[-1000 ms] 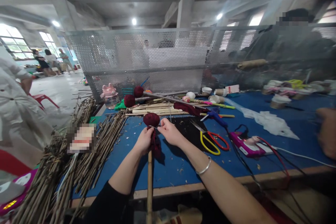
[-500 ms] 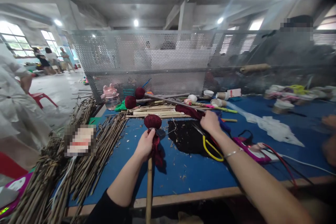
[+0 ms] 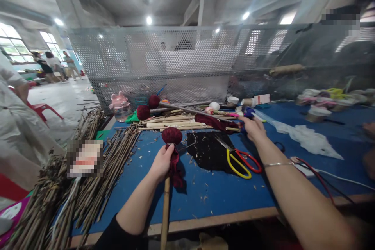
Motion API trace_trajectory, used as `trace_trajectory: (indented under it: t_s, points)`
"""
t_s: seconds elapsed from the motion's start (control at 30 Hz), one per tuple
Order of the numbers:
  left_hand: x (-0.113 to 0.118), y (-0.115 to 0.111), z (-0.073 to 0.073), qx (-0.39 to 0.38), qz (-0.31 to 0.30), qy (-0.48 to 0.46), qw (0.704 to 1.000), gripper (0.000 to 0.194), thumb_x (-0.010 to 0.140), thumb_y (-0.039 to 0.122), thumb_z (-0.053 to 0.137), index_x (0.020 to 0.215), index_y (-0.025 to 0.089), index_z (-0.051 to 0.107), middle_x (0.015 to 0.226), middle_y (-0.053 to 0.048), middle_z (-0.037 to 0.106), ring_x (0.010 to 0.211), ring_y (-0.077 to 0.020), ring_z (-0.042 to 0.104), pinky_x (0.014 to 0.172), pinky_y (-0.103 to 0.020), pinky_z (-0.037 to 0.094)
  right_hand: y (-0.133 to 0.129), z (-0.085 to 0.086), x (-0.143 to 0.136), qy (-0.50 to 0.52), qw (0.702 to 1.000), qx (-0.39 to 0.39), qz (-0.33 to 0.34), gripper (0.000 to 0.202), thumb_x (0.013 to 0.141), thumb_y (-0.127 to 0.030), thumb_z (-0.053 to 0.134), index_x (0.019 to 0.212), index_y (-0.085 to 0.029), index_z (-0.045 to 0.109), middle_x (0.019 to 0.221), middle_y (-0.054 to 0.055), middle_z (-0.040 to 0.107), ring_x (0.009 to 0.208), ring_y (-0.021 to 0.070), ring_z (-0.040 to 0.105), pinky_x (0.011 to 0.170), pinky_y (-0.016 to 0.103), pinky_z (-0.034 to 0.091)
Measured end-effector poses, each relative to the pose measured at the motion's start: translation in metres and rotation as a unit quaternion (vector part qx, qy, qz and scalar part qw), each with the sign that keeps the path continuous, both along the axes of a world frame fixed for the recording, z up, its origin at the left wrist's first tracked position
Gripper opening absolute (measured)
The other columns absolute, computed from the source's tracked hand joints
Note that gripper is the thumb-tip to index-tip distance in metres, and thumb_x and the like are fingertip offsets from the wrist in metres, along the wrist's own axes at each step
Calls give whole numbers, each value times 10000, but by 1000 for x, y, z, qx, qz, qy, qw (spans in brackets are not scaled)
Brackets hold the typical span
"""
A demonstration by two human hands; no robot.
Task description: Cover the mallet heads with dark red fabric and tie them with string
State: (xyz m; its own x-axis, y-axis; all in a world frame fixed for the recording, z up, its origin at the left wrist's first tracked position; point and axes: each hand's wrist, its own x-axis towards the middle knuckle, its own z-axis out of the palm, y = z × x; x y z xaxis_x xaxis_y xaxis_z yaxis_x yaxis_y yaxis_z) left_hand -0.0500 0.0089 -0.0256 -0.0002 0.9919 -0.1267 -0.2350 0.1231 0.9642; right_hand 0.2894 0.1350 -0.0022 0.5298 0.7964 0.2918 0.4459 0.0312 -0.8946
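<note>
My left hand (image 3: 162, 162) is closed around the upper end of a wooden stick (image 3: 165, 207), just under a dark red wrapped ball (image 3: 172, 136). A strip of dark red cloth (image 3: 176, 170) hangs beside the stick, and a thin pale wire or string runs off to the right. My right hand (image 3: 255, 129) reaches to the back right, its fingers closed on a dark blue bundle (image 3: 249, 112) that looks like cloth. Left of it lies more dark red cloth (image 3: 215, 122). Scissors (image 3: 238, 158) with yellow and red handles rest on a black cloth (image 3: 205, 150).
Bundles of thin twigs (image 3: 108, 179) cover the table's left side. Behind are pale sticks (image 3: 175, 125), two more dark red balls (image 3: 143, 112) and a pink-lidded jar (image 3: 120, 105). A perforated metal screen (image 3: 164, 66) stands at the back; clear plastic (image 3: 307, 140) lies right.
My right hand has moved right from the dark red cloth to the blue bundle, which has shifted back. The scissors' red handle is now uncovered. My left hand keeps its hold on the stick.
</note>
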Motion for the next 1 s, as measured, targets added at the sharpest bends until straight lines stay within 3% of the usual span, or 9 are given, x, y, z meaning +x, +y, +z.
trace_trajectory:
  t_s: [0.1,0.17,0.27,0.33,0.43,0.67,0.8,0.9,1.0]
  points:
    - [0,-1,0,6,0,2,1000,362,691,499,604,786,155,539,558,35,510,462,-83,442,458,-195,349,-40,17,-35,64,980,28,185,260,698,-391,572,748,-136,596,623,27,553,557,136,499,570,268,426]
    - [0,-1,1,7,-8,-1,1000,354,700,496,596,783,159,528,543,51,482,441,-70,413,452,-189,345,-76,28,-62,64,954,-7,293,305,747,-438,553,820,-147,612,649,26,556,552,128,493,547,257,416]
    - [0,-3,3,5,-21,-10,1000,340,719,493,579,783,166,509,537,67,452,424,-57,390,443,-181,335,-124,38,-96,40,916,-49,397,353,806,-476,490,842,-149,620,631,27,544,540,124,487,526,254,402]
    - [1,-4,5,3,-28,-22,999,336,724,487,577,793,165,510,557,57,472,442,-63,419,454,-184,348,-141,39,-110,8,898,-52,438,381,830,-486,453,872,-149,626,637,34,550,562,131,489,543,261,405]
    - [2,-6,9,-7,-36,-59,998,321,720,457,586,823,158,534,612,30,532,485,-78,473,493,-198,382,-148,34,-121,-40,894,-39,445,414,843,-502,426,849,-142,631,658,50,565,612,146,506,596,279,421]
    - [4,-8,14,-40,-1,-88,995,86,668,225,537,728,164,528,559,41,516,452,-73,448,466,-188,351,-146,20,-130,-125,913,-27,387,424,862,-491,383,733,-156,609,616,31,536,599,149,502,585,277,419]
    - [4,-7,10,-19,-26,-85,996,136,669,230,522,784,165,553,630,19,562,518,-96,497,513,-203,387,-151,19,-136,-174,912,-18,371,411,864,-470,380,680,-183,610,598,38,559,600,171,523,586,291,442]
    - [4,-6,7,-11,-31,-68,997,156,677,246,523,803,161,560,636,14,564,530,-101,499,513,-203,385,-155,17,-139,-205,907,-7,367,381,863,-451,390,777,-185,649,693,66,629,727,217,587,698,330,473]
    - [3,-6,7,-8,-25,-40,999,146,686,258,521,784,156,558,592,26,536,483,-86,457,480,-194,359,-157,12,-141,-224,899,8,377,361,872,-417,391,956,-175,645,940,94,664,946,249,587,856,362,448]
